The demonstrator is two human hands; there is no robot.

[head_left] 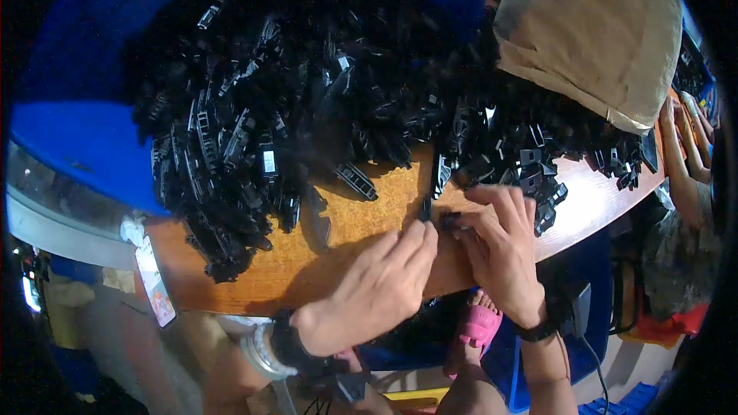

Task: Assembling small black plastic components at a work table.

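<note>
Fingers clamped, the left hand (377,283) holds a slim black part (426,208) and the right hand (503,250) a black block (449,220), nearside, presumably because plastic parts (330,115) crowd the tabletop (223,292) beyond.

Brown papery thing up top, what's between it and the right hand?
In the head view, a jumble of black parts lies between the brown papery thing and the right hand.

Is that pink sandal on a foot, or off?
On: bare toes show at the front of the pink sandal.
</note>
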